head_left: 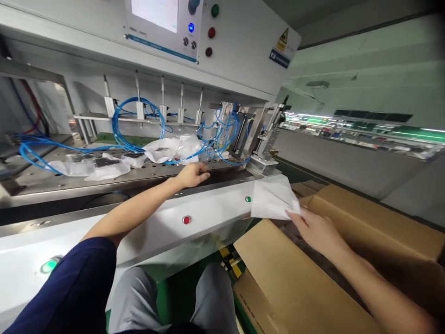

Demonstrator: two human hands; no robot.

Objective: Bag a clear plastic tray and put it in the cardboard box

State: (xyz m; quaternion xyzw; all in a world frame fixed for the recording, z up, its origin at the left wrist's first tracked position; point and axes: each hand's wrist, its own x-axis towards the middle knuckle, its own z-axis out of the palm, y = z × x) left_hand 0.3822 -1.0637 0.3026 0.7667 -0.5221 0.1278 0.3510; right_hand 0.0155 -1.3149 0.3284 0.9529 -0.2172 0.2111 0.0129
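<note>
left hand (190,176): empty and loosely curled, narrow, just above the dark front edge of the perforated steel desk (41,180)
right hand (314,232): fingertips pinched on the lower edge of a white plastic bag (273,199)
held bag: out past the end of the white machine front (215,208), above a cardboard box (368,227)
box: open, flaps up, right of the machine, beneath the right hand
on the desk: more plastic bags (107,168), lying in loose groups near the left hand, dark items inside
over them: blue pneumatic tubing (139,125), looped across the desk and bags
machine front: a red button (187,220) and a small green light (248,199)
</note>
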